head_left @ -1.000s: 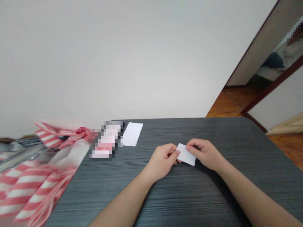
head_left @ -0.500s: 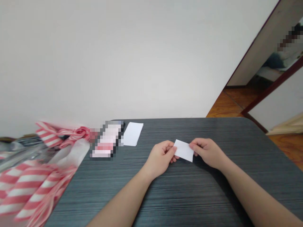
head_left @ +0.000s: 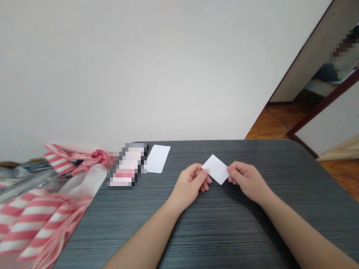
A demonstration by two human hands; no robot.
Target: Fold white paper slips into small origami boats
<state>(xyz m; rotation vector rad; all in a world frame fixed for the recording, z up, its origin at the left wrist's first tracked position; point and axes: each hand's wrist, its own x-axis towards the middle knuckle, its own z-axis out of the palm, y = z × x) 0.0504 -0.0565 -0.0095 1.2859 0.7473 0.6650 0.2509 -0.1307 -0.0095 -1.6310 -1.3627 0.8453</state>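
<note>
Over the dark grey table [head_left: 213, 231], the small white card [head_left: 215, 169] has just swung round! It sat closer to level a moment ago, and now it turns corner-up as a diamond, right out in front of the person, between the two hands. The left hand [head_left: 189, 181] pinches its left corner, with the fingers curled in tight, while the right hand [head_left: 246, 181] grasps the opposite corner between thumb and fingertips. Both hands are firmly on it, with no release on either side. The card looks crisp and flat, with no crease or marking I can make out, and it seems held just above the tabletop, though exactly how high is hard to tell. Farther along the table lies a white sheet [head_left: 157, 158], right beside a pixelated pink-and-white packet [head_left: 129, 164], whose details are hidden. A pink-striped bag [head_left: 36, 220] spills in at the left.
</note>
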